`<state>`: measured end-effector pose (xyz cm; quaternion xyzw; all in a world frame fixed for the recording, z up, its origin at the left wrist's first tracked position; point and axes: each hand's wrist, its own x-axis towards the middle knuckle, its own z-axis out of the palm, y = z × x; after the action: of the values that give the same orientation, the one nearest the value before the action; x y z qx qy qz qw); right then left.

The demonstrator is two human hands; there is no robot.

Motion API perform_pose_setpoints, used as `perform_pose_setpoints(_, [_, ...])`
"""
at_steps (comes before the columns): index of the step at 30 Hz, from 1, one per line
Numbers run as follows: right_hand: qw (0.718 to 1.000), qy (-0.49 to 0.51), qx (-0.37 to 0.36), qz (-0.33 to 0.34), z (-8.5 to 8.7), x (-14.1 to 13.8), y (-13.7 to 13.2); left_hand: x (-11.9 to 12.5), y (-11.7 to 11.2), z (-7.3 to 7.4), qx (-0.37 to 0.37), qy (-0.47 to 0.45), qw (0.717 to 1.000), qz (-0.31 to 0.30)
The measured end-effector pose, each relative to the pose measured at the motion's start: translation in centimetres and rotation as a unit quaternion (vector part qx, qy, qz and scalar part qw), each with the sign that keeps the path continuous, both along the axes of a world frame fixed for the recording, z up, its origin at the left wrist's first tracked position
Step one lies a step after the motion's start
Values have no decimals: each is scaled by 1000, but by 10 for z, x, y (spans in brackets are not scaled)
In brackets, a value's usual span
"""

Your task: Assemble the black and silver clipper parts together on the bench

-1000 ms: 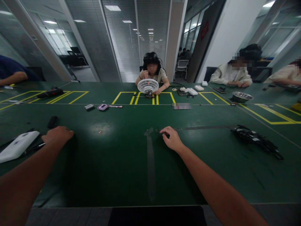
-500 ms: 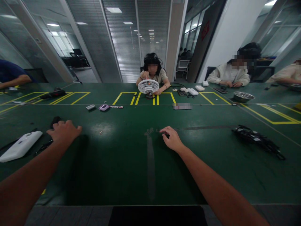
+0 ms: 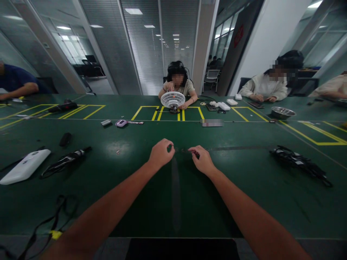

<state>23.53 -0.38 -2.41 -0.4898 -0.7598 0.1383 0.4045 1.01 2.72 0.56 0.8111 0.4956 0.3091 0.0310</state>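
A small dark object [image 3: 189, 151], too small to identify, is lying on the dark green table top [image 3: 135, 202] at the centre of the view, between the two hands. The left hand [image 3: 160, 154] is resting at its 9 o'clock, fingers curled together with the thumb and forefinger pinched near a thin dark strand; whether anything is clamped cannot be told. The right hand [image 3: 202, 160] is sitting at its 3 o'clock, fingertips pinching the object's end.

At the far 9 o'clock, a white oblong plastic device [image 3: 25, 166] is lying flat, with a black handheld tool with cable [image 3: 65, 161] just beside it. At 12 o'clock, a person across the table is handling a white round fan grille [image 3: 172, 99]. At 3 o'clock, a black bundle of cables [image 3: 298, 160] is lying well apart from the hands.
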Motion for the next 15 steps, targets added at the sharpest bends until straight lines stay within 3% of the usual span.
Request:
perform_pose_setpoints(2, [1000, -5, 5, -3, 0, 1, 1, 27, -8, -6, -6, -34, 999, -29])
perform_pose_setpoints(5, [1000, -10, 9, -1, -1, 3, 2, 45, -17, -14, 1, -43, 997, -59])
perform_pose_setpoints(10, [1000, -17, 0, 16, 1, -3, -1, 40, -26, -20, 25, -33, 992, -121])
perform_pose_setpoints(15, [1000, -26, 14, 4, 5, -2, -1, 32, -26, -19, 13, -68, 990, -126])
